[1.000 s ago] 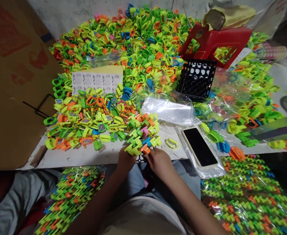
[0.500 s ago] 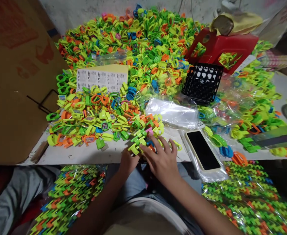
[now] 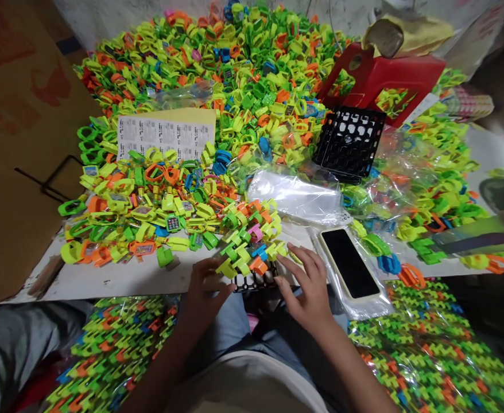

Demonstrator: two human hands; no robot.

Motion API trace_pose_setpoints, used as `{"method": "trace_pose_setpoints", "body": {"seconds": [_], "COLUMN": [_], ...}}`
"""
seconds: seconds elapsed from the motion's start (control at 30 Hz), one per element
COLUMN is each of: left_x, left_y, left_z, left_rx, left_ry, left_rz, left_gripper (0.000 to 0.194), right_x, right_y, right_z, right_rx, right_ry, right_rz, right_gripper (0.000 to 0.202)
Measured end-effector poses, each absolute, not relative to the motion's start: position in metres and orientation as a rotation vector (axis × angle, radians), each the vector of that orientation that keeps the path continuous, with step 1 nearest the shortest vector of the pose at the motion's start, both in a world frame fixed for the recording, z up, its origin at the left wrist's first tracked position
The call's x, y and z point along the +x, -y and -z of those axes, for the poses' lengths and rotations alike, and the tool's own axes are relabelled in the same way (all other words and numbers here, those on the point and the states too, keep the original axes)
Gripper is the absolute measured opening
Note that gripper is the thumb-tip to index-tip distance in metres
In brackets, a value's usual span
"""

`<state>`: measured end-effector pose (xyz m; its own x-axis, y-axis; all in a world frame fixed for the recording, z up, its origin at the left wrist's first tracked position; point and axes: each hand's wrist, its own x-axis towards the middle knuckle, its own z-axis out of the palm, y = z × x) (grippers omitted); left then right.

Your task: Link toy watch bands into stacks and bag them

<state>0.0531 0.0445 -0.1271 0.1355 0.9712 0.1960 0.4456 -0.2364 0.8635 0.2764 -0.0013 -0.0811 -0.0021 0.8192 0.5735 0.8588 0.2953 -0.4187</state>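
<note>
A black grid tray (image 3: 252, 282) sits at the table's front edge, largely covered by rows of toy watches (image 3: 245, 241) in green, yellow, orange, blue and pink. My left hand (image 3: 206, 287) is at the tray's left side, thumb and fingers apart, with nothing seen between them. On the right side, my right hand (image 3: 307, 281) has its fingers spread, the tips beside the yellow and orange watches at the tray's edge. Loose toy watches (image 3: 140, 201) lie left of the tray. Clear plastic bags (image 3: 297, 195) lie behind it.
A phone (image 3: 350, 264) lies on plastic at the right. Behind are another black grid tray (image 3: 351, 140), a red stool (image 3: 407, 74) and a label sheet (image 3: 166, 135). A cardboard box (image 3: 19, 172) stands left. Bagged watches (image 3: 433, 344) lie below the table.
Both hands have moved apart, uncovering the front of the black tray and its watches. The view has shifted slightly, so the surroundings sit further left.
</note>
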Motion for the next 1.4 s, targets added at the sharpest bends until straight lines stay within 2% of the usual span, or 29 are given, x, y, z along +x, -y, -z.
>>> {"method": "trace_pose_setpoints", "body": {"seconds": [0.07, 0.23, 0.37, 0.53, 0.67, 0.77, 0.83, 0.93, 1.13, 1.4], "left_x": [0.051, 0.066, 0.073, 0.064, 0.068, 0.093, 0.113, 0.135, 0.137, 0.146], "left_y": [-0.04, -0.045, -0.052, -0.054, -0.059, -0.065, -0.068, -0.071, -0.074, -0.07], "left_z": [0.118, 0.098, 0.093, 0.077, 0.055, 0.043, 0.04, 0.045, 0.054, 0.053], "left_rx": [1.912, 2.17, 2.37, 2.537, 2.556, 2.622, 2.686, 2.765, 2.753, 2.814], "left_ry": [-1.351, -1.309, -1.218, -1.181, -1.217, -1.181, -1.199, -1.31, -1.365, -1.383], "left_rz": [-1.143, -1.276, -1.299, -1.138, -0.98, -0.858, -0.766, -0.691, -0.653, -0.53], "left_gripper": [0.044, 0.016, 0.015, 0.012, 0.02, 0.038, 0.049, 0.051, 0.047, 0.049], "right_x": [0.277, 0.264, 0.259, 0.267, 0.282, 0.287, 0.285, 0.281, 0.283, 0.29], "right_y": [0.0, -0.012, -0.017, -0.016, -0.014, -0.016, -0.021, -0.031, -0.045, -0.049], "right_z": [0.08, 0.07, 0.066, 0.067, 0.086, 0.108, 0.119, 0.126, 0.129, 0.132], "right_rx": [-1.491, -1.496, -1.506, -1.469, -1.422, -1.442, -1.421, -1.379, -1.566, -1.614], "right_ry": [1.878, 2.022, 2.017, 2.034, 1.647, 1.241, 1.196, 1.226, 1.415, 1.643], "right_rz": [0.06, 0.034, -0.019, -0.122, -0.215, -0.385, -0.575, -0.706, -0.528, -0.352], "right_gripper": [0.034, 0.03, 0.027, 0.032, 0.033, 0.028, 0.031, 0.034, 0.021, 0.016]}}
